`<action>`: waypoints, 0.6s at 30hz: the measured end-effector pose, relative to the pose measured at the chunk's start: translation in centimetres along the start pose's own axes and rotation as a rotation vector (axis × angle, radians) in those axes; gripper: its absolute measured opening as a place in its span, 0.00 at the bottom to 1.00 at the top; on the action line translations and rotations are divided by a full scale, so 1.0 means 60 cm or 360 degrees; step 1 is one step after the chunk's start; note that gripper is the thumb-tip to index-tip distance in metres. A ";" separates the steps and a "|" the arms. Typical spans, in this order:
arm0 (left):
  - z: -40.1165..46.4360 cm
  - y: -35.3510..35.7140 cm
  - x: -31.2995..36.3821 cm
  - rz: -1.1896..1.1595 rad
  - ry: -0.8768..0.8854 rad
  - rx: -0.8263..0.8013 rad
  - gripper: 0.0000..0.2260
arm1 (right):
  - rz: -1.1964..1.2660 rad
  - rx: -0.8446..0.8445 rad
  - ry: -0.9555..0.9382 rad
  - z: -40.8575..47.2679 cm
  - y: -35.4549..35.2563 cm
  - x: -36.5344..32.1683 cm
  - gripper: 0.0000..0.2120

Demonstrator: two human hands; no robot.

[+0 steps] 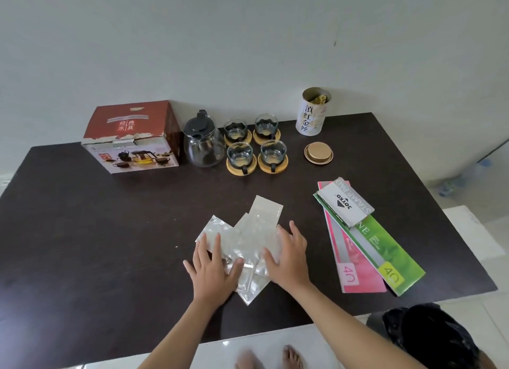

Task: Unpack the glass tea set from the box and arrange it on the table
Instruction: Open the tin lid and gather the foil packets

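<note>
With unpacking apparently done, glass teapot [204,144] and four glass cups [254,144] on round wooden coasters grouped along the table's [82,231] far edge, just beside the red cardboard box [132,137]. Nearer the front edge, left hand [212,267] and right hand [286,255] pressed flat, fingers spread wide, on crinkly clear plastic wrappers [248,236], probably gathering them.

Matt dark wood-grain table [82,231], shiny crinkled clear plastic bags [256,231] at its near middle, printed cardboard box [132,137] with torn edges at the table's far left, clear glass teapot [203,145] with black plastic lid beside the box, four glass cups [254,143] on pale wooden coasters [271,167], gold metallic lid [318,153], glossy paper packs [385,253] at the table's right.
</note>
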State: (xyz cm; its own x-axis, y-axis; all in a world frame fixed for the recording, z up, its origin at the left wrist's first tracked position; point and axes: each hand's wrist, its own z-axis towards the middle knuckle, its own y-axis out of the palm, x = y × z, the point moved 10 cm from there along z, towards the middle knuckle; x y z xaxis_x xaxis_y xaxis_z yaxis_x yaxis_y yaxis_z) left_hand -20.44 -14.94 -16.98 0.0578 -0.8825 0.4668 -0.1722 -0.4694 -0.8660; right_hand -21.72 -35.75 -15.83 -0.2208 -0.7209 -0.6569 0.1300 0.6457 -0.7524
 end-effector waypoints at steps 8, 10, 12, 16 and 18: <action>-0.009 0.022 0.006 0.0411 0.0171 -0.0261 0.68 | -0.0314 -0.0486 0.0073 0.115 0.026 0.002 0.44; -0.005 0.023 0.005 0.0408 0.0104 -0.0259 0.68 | -0.0396 -0.0552 0.0062 0.119 0.040 -0.005 0.43; 0.000 0.021 0.009 0.0330 0.0078 -0.0213 0.67 | -0.0335 -0.0518 0.0025 0.113 0.044 -0.011 0.40; 0.006 0.026 0.027 0.0179 0.0074 -0.0124 0.63 | -0.0089 -0.0404 -0.0192 0.078 0.039 -0.031 0.31; 0.008 0.025 0.032 0.0118 0.0074 -0.0072 0.62 | 0.0061 -0.0334 -0.0231 0.065 0.024 -0.038 0.30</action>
State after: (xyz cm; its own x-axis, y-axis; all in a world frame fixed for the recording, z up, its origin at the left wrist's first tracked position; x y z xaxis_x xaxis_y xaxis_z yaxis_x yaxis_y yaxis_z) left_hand -20.13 -17.38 -17.47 -0.0026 -0.9119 0.4103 -0.2185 -0.3999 -0.8901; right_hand -17.26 -34.18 -15.62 -0.0765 -0.7138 -0.6961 -0.0713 0.7003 -0.7103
